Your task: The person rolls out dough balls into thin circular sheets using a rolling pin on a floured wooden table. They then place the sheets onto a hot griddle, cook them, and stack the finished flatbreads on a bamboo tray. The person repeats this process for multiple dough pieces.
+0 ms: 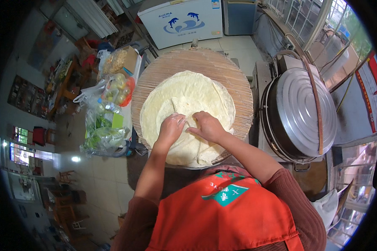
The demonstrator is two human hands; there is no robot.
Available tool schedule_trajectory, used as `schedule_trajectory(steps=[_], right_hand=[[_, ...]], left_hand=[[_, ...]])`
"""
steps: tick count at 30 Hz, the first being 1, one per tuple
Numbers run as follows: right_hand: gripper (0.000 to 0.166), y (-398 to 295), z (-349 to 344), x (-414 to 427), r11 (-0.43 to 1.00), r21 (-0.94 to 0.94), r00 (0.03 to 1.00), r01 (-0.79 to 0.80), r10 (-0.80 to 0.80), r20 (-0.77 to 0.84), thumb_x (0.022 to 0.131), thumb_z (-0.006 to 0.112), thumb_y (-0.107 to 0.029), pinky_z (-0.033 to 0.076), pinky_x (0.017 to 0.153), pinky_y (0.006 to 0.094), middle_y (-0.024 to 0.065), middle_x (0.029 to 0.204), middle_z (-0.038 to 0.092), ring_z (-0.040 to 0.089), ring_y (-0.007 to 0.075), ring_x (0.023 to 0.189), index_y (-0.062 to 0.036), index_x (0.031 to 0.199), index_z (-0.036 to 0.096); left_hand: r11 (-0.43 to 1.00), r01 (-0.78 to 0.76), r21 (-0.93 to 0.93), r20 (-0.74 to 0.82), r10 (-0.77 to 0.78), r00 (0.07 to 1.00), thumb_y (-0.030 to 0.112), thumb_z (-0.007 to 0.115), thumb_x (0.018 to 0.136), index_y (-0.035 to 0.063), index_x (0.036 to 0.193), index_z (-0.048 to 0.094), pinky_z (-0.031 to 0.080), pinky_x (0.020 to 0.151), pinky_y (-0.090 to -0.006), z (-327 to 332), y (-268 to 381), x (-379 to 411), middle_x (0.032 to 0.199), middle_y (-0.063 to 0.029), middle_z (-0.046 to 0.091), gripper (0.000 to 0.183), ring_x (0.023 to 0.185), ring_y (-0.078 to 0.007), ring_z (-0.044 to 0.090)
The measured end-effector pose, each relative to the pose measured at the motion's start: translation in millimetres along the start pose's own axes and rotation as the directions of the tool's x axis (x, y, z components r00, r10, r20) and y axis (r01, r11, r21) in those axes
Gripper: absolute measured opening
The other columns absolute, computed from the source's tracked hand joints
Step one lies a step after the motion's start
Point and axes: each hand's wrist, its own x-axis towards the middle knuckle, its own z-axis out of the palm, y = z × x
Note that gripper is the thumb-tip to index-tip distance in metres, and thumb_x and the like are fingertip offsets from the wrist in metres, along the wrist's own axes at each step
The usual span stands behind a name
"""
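Note:
A stack of thin, pale round flatbreads [158, 91] lies in front of me on a round slatted board [188, 59]. Its near side is folded and rumpled, and a smaller folded sheet [185, 105] rests near the middle. My left hand [172, 128] bends over the near middle of the stack, its fingertips pinched together on the flatbread. Close beside it, my right hand [209, 126] touches the same sheet, with thumb and forefinger apart around a raised part. Whether the right fingers grip it is hidden. Both hands look dusted with flour.
To the right stands a large round griddle pan with a ridged metal lid [297, 109] and a long wooden handle [315, 106]. On the left are bagged fruit [117, 88], a water bottle [111, 106] and bagged greens [103, 135]. A white chest freezer [182, 23] stands beyond the board.

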Motion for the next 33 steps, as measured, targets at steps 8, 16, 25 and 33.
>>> schedule_trajectory(steps=[8,16,25,33], right_hand=[[0.023,49,-73,-22,0.892,0.33,0.924,-0.31,0.364,-0.117,0.095,0.065,-0.021,0.049,0.069,0.039,0.02,0.079,0.064,0.063,0.0284,0.072,0.0011,0.092,0.067],[0.019,104,-76,-73,0.976,0.043,0.967,-0.215,0.218,-0.133,0.088,0.064,-0.008,0.048,0.086,0.0366,0.0109,0.1,0.065,0.061,0.0245,0.095,-0.0031,0.107,0.065],[0.072,13,-16,-19,0.981,0.028,0.978,0.193,-0.195,0.076,0.075,0.082,-0.029,0.038,0.112,0.0452,0.0241,0.142,0.05,0.046,0.0401,0.134,0.0016,0.134,0.053],[0.085,-4,10,42,0.992,0.112,0.947,0.06,-0.092,0.306,0.078,0.08,-0.045,0.045,0.105,0.0436,0.0249,0.147,0.046,0.052,0.0408,0.129,-0.0018,0.144,0.047]], left_hand=[[0.854,0.382,-0.354,-0.304,-0.491,0.816,0.018,0.064,0.097,-0.0028,0.101,0.068,0.05,0.078,-0.032,-77,8,-30,0.089,-0.0095,0.071,0.021,0.08,-0.0138,0.061],[0.913,0.393,-0.111,-0.465,-0.398,0.791,0.013,0.063,0.091,-0.0016,0.104,0.067,0.049,0.089,-0.0389,-39,-68,-100,0.097,-0.0157,0.066,0.019,0.093,-0.0289,0.062],[0.971,0.04,0.235,-0.131,-0.009,0.991,0.029,0.082,0.076,-0.0009,0.11,0.065,0.041,0.104,-0.0477,23,-16,-69,0.126,-0.0209,0.058,0.048,0.121,-0.0396,0.052],[1.0,0.031,0.006,-0.148,-0.029,0.989,0.01,0.058,0.088,0.0017,0.112,0.065,0.053,0.084,-0.0488,3,-17,-29,0.097,-0.0229,0.068,0.026,0.091,-0.0405,0.067]])
